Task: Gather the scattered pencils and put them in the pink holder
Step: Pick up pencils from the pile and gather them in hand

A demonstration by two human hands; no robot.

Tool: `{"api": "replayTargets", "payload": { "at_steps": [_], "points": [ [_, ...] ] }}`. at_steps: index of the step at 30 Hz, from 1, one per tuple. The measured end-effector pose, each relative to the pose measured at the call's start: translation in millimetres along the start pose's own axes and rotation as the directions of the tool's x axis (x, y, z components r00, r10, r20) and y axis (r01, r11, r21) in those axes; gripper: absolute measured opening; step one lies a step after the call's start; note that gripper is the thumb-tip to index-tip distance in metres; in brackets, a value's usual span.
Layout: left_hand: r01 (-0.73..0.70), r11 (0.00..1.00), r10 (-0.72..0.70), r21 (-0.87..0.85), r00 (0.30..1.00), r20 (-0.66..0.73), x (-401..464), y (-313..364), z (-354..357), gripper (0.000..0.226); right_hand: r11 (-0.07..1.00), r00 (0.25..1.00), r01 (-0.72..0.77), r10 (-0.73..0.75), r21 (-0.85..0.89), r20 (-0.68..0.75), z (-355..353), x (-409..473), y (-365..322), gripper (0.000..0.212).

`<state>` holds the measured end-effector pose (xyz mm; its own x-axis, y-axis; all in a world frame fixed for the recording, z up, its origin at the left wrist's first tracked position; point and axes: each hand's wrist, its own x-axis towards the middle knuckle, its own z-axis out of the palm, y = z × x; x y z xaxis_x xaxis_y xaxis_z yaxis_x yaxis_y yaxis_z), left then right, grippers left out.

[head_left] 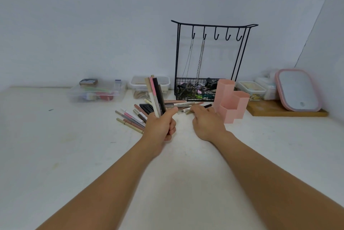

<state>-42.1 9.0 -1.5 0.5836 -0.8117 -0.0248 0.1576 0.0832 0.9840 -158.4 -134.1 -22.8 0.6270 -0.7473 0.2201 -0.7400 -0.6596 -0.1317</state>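
My left hand [161, 126] is closed around an upright bundle of pencils [156, 95] in pink, black, beige and white. Several more pencils [133, 118] lie scattered on the white table to its left and behind it. My right hand [207, 121] rests palm down on the table, its fingers over a few pencils [181, 106] lying crosswise; whether it grips one is not visible. The pink holder [231, 100], made of three hexagonal tubes, stands just right of my right hand.
A black wire rack [212, 58] with hooks, chains and a filled basket stands behind the pencils. Clear plastic boxes [95, 91] line the wall at left and centre. A pink-rimmed mirror [297, 90] leans on a wooden board [283, 110] at right.
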Motion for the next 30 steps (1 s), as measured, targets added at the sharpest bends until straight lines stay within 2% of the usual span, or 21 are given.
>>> {"api": "replayTargets", "payload": {
  "at_steps": [4,9,10,12,14,15,17,19,21,22,28,30],
  "points": [
    [-0.022,1.000,0.023,-0.021,0.999,0.045,1,1,2,0.039,0.998,0.998,0.058,-0.059,-0.016,-0.033,-8,3,-3,0.030],
    [-0.004,1.000,0.005,-0.014,0.995,0.099,2,0,2,0.041,0.982,0.982,0.175,-0.168,0.075,-0.090,-11,-2,-3,0.016],
    [0.009,1.000,-0.006,-0.027,0.994,0.113,2,0,2,0.039,0.970,0.973,0.206,-0.190,0.126,-0.128,-12,-5,-5,0.016],
    [0.028,0.998,-0.022,-0.049,0.991,0.130,0,1,1,0.037,0.906,0.940,0.272,-0.178,0.324,-0.293,-20,-11,-14,0.012],
    [0.034,0.998,-0.026,-0.060,0.992,0.126,-1,3,1,0.037,0.738,0.901,0.302,-0.014,0.604,-0.433,-33,-15,-28,0.008],
    [0.031,0.998,-0.023,-0.064,0.992,0.121,-2,3,1,0.038,0.603,0.899,0.290,0.095,0.743,-0.428,-40,-15,-34,0.008],
    [0.016,0.997,-0.007,-0.071,0.993,0.117,-3,3,1,0.040,0.277,0.922,0.237,0.237,0.931,-0.305,-53,-16,-43,0.011],
    [-0.006,0.997,0.015,-0.072,0.992,0.127,-4,3,2,0.044,0.003,0.952,0.197,0.240,0.980,-0.192,-64,-19,-49,0.013],
    [-0.026,0.997,0.035,-0.068,0.989,0.141,-5,3,3,0.048,-0.136,0.967,0.181,0.203,0.974,-0.152,-69,-23,-53,0.013],
    [-0.032,0.997,0.042,-0.068,0.988,0.151,-5,3,3,0.049,-0.157,0.971,0.177,0.189,0.972,-0.146,-70,-23,-54,0.013],
    [-0.035,0.999,0.032,0.016,0.979,0.202,-4,-2,2,0.036,-0.117,0.991,0.118,0.072,0.986,-0.110,-56,-26,-66,0.009],
    [-0.028,0.999,0.018,0.046,0.981,0.195,-3,-3,2,0.033,-0.045,0.991,0.118,0.062,0.992,-0.115,-52,-27,-70,0.010]
  ]
}}
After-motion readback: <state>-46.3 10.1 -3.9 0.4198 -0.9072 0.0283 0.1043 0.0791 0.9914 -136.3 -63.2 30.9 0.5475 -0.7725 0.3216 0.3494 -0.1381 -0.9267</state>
